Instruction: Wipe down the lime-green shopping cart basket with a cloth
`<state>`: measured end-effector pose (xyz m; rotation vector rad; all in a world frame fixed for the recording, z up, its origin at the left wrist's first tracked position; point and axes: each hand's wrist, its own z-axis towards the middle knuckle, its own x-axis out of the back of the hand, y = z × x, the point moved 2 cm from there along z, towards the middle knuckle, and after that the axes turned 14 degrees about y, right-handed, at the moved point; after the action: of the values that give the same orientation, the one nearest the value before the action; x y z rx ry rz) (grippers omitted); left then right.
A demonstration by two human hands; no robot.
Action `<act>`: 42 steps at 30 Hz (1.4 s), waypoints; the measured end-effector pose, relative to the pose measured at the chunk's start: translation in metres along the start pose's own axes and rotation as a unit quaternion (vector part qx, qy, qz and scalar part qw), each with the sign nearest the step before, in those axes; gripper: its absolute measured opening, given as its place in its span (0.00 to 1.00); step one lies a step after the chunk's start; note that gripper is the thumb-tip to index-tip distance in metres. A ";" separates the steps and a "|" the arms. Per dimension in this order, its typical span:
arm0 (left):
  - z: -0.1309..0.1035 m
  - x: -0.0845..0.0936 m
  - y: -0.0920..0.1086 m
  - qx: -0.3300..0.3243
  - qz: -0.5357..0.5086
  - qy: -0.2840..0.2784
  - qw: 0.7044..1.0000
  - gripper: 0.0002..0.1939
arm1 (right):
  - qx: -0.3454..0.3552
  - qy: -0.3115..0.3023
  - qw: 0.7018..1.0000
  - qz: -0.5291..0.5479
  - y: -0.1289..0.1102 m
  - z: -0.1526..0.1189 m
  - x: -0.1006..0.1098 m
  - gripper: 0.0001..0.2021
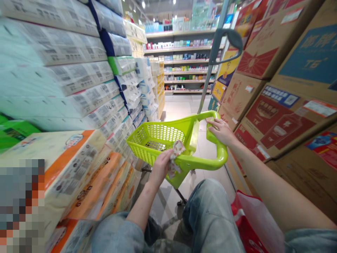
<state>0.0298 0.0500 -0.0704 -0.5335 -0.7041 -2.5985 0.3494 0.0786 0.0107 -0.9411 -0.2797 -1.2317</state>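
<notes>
A lime-green shopping cart (137, 140) with a perforated basket stands on the floor in front of my knees. My left hand (162, 162) is closed on a patterned cloth (178, 148), pressed over the basket's near rim; whether it is a cloth or a tissue is hard to say. The cloth hangs down on both sides of the rim. My right hand (219, 129) rests on the far side of the cart's handle (219, 149), its fingers curled over the green plastic. The visible part of the basket holds nothing I can make out.
Stacked tissue packs (79, 73) rise on the left, with orange-striped packs (86, 175) lower down. Cardboard cartons (276, 116) line the right. A grey pole with a loop handle (226, 45) rises behind the cart. A red and white bag (252, 221) is beside my right knee. Stocked shelves (184, 63) stand ahead.
</notes>
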 end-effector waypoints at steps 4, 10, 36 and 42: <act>0.000 0.008 -0.044 0.057 0.040 -0.035 0.997 0.21 | 0.004 -0.013 1.000 -0.013 -0.001 0.003 -0.001 0.22; 0.014 0.003 -0.018 0.025 0.008 -0.073 0.997 0.22 | 0.018 -0.030 0.999 -0.026 0.001 0.010 0.000 0.22; 0.008 0.020 -0.088 0.057 0.205 -0.153 0.965 0.15 | 0.093 -0.104 0.989 -0.050 0.040 0.053 -0.007 0.22; 0.011 0.009 -0.075 0.064 0.280 -0.166 0.943 0.10 | 0.145 -0.059 0.964 -0.217 0.014 0.059 0.001 0.20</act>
<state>-0.0102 0.1133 -0.0871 -0.9820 -0.6932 -1.9399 0.3792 0.1218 0.0410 -0.7175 -0.7719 -1.4840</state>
